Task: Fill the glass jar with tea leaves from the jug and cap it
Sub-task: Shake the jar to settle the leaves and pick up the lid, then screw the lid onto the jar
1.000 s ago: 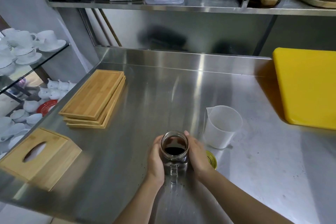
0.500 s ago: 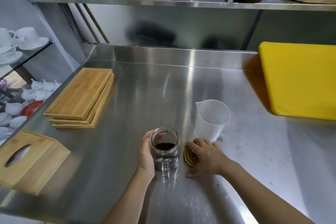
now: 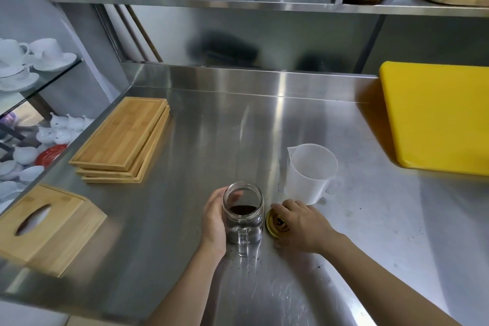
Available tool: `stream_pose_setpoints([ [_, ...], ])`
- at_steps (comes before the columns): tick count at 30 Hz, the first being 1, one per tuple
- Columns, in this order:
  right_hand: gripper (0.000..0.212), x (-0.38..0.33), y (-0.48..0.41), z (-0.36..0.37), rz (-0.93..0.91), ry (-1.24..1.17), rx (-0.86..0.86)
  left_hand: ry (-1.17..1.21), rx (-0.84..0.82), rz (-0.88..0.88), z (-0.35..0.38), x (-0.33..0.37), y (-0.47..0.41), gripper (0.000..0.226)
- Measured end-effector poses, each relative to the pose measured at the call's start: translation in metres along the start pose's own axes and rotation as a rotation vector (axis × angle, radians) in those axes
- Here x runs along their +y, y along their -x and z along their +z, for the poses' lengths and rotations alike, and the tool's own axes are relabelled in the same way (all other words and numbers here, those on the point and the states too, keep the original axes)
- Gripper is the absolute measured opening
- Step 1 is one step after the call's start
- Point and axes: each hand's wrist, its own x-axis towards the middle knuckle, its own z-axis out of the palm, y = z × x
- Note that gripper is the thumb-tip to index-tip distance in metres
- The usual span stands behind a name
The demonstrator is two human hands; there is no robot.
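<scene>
Nothing here can be read: the gold lid point(image 3: 277, 223) beside the jar point(image 3: 243, 210) bears a dark mark, too blurred to make out.

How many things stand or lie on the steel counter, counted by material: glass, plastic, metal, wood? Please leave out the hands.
Glass: 1, the jar
Plastic: 2, the white jug and the yellow board
Metal: 1, the gold lid
Wood: 4, three stacked trays and the tissue box
Total: 8
</scene>
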Motion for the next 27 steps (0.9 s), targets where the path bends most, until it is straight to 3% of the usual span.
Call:
stream_pose_setpoints([
  [7,0.066,-0.003,0.004,-0.004,0.084,-0.118,0.101,0.016,-0.001,-0.031,0.0,0.002,0.0,0.048],
  [9,0.062,-0.003,0.004,-0.014,0.172,-0.292,0.16,0.016,0.003,-0.034,0.001,0.003,0.002,0.05],
  [13,0.047,-0.009,0.003,-0.044,0.373,-0.882,0.233,0.037,-0.025,-0.071,0.001,0.001,0.001,0.049],
  [17,0.038,-0.021,0.005,-0.069,0.215,-1.195,0.301,0.028,-0.012,0.005,-0.001,-0.001,0.001,0.027],
  [19,0.052,-0.029,0.006,-0.08,0.062,-1.086,0.268,0.027,-0.032,0.001,-0.001,0.0,0.0,0.029],
  [22,0.069,-0.041,0.006,-0.091,-0.144,-0.661,0.193,-0.017,-0.054,0.015,-0.002,0.001,0.001,0.026],
  [27,0.07,-0.056,0.001,-0.102,-0.291,-0.333,0.092,-0.14,-0.156,0.003,-0.009,0.006,0.006,0.04],
])
